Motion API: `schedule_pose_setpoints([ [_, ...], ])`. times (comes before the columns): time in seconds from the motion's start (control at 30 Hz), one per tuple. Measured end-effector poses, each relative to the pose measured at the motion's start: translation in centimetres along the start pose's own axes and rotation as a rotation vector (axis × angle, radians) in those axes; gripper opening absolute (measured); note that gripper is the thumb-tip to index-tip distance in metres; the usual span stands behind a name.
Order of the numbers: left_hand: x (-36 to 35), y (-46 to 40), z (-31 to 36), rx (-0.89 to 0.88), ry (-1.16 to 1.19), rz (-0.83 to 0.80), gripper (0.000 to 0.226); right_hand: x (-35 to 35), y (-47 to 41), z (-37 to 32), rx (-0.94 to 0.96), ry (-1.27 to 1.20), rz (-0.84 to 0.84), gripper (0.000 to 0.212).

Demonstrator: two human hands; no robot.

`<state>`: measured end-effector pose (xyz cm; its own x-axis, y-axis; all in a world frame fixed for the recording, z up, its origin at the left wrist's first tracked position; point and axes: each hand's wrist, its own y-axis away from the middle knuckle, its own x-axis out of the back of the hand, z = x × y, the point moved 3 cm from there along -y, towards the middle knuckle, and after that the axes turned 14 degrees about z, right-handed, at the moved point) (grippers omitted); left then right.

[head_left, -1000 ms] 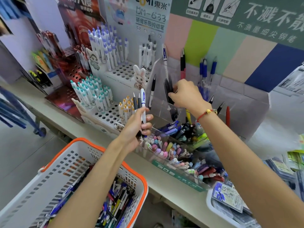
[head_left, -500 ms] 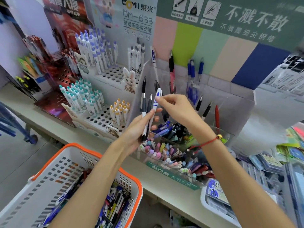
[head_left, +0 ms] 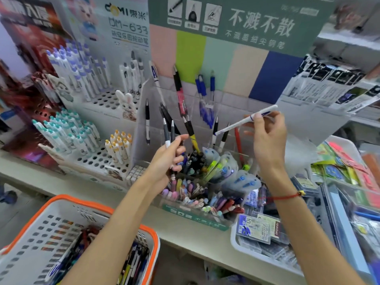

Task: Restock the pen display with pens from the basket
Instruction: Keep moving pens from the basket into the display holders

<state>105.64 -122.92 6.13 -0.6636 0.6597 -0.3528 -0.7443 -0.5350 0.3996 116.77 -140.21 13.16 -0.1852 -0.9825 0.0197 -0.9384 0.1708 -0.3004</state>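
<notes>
My right hand pinches a white pen with blue markings, held slanted in front of the clear acrylic pen display. My left hand grips two grey-topped pens upright, just left of the display's front bins. Black, red and blue pens stand in the display's upper slots. The white basket with an orange rim sits at lower left, with several loose pens inside.
White tiered stands of capped pens fill the counter's left side. A white tray of boxed refills sits at right, beside packaged goods. Bins of colourful pens line the display's front.
My right hand took the white-and-blue pen out of my left hand's bunch and carried it up and to the right. My left hand stays by the display with two pens.
</notes>
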Motion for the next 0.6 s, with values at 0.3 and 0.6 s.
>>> schedule_pose_setpoints([
  [0.3,-1.3,-0.1,-0.3,0.092,0.039,0.022,0.026,3.2,-0.9,-0.1,0.319,0.188,0.327,0.021],
  [0.6,-2.9,0.6,-0.9,0.106,-0.034,-0.044,0.024,3.4,-1.5,-1.0,0.445,0.156,0.328,0.025],
])
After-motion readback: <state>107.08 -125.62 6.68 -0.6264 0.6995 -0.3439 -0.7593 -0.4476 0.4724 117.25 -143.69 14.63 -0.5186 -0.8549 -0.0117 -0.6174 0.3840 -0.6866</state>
